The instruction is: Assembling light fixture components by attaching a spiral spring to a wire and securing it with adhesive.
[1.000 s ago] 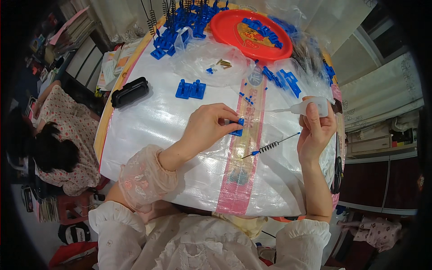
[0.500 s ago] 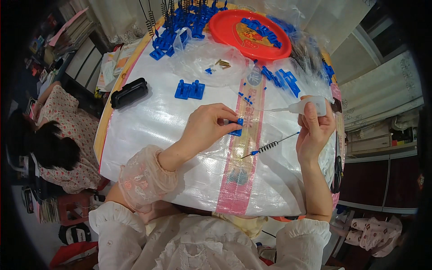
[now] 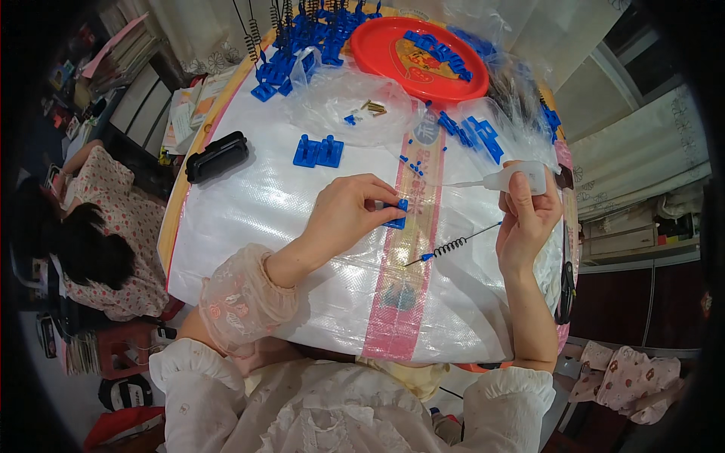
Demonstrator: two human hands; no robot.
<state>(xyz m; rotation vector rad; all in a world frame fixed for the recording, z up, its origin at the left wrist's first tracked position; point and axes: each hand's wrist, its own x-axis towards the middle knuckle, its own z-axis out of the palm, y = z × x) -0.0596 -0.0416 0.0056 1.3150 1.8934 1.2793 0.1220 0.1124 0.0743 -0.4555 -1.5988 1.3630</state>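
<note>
My left hand (image 3: 351,205) pinches a small blue plastic base piece (image 3: 396,222) with a peg, low over the middle of the covered table. In my right hand (image 3: 529,215) is a translucent squeeze bottle (image 3: 521,180), its long thin nozzle pointing left, a little above and to the right of the blue piece and apart from it. Between the two hands lies a black coil spring on a thin rod (image 3: 451,246), with a small blue end. Two square blue bases with upright pegs (image 3: 318,151) stand farther off, left of the pink stripe.
A red round tray (image 3: 374,53) with blue parts stands at the far side. Many assembled blue pieces (image 3: 310,38) crowd the far left. Tiny blue bits (image 3: 413,166), brass pins (image 3: 375,108), blue strips (image 3: 483,138) and a black case (image 3: 217,157) lie about. Someone sits at left (image 3: 113,234).
Both my hands and what they hold stay in nearly the same place. At the lower right, a person in patterned clothes has shifted.
</note>
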